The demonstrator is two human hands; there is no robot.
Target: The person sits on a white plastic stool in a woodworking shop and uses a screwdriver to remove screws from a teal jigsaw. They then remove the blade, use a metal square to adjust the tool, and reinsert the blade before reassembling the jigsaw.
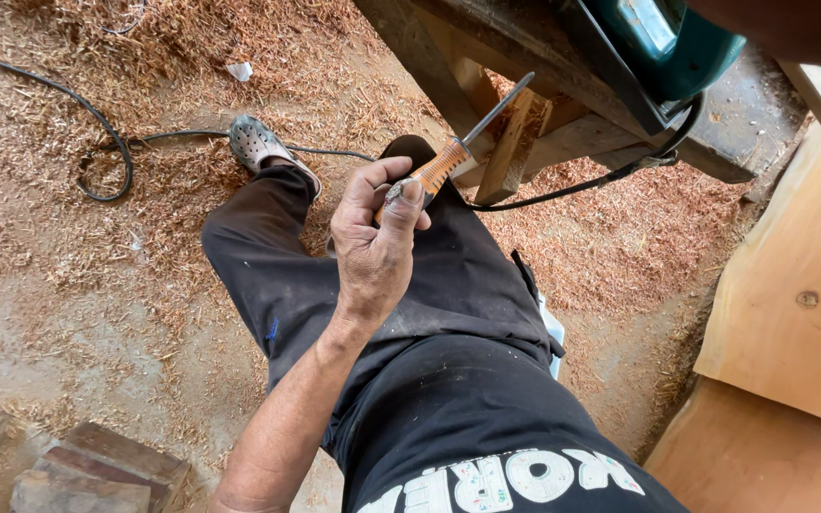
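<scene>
Screwdriver [463,142] — orange-handled, its steel shaft pointed up toward the worktop's [582,133] underside — is gripped by the left hand [377,242], fingers wrapped tight around the handle, above the black-trousered thigh. A teal power tool [662,43] is seen at the worktop's edge, its cable [572,185] hanging below. Sawdust [78,256] is spread over the floor. No right hand is shown.

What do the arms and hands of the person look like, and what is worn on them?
Only the left hand and its forearm show clearly. Both are bare: no sleeve, glove, watch or ring is visible. The fingers look dusty, and the thumbnail is worn and grimy. At the top right corner a bare part of the other arm shows, with its hand out of view.
</scene>
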